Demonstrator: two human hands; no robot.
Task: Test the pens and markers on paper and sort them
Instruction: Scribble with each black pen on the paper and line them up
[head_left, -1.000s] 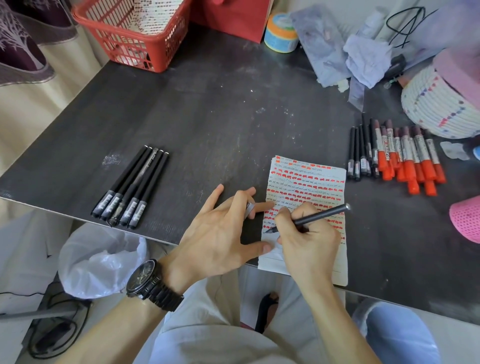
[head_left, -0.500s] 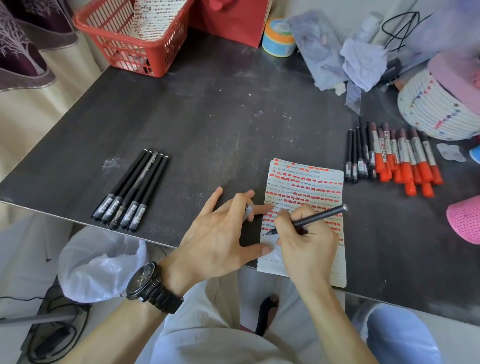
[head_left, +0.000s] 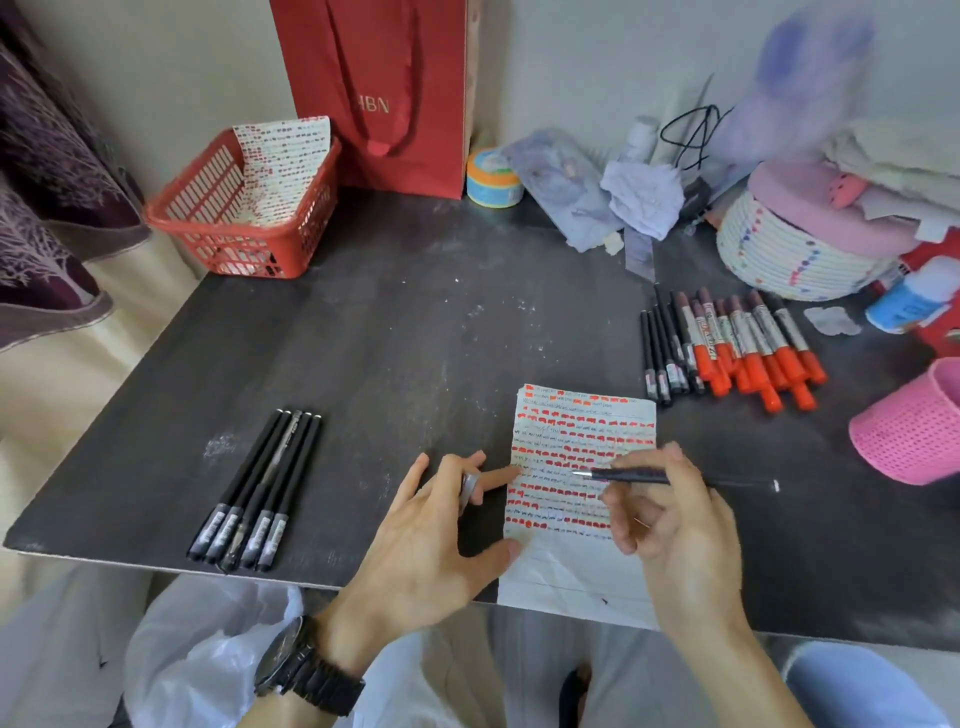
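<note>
My right hand (head_left: 680, 540) holds a thin black pen (head_left: 639, 475) in its fingers, with the tip pointing left over the white lined paper (head_left: 582, 415) full of orange marks. My left hand (head_left: 426, 540) pinches a small grey cap (head_left: 470, 488) between two fingers, and one fingertip touches the paper's left edge. The big dark grey counter (head_left: 395, 353) carries it all. Grey markers with orange caps (head_left: 753, 348) lie on the right, with black pens just beside them. Five capped black pens (head_left: 260, 488) lie side by side on the left.

right hand (head_left: 680, 530) | pen (head_left: 634, 474) turned level | tip apparently lifted off paper (head_left: 582, 415)
</note>
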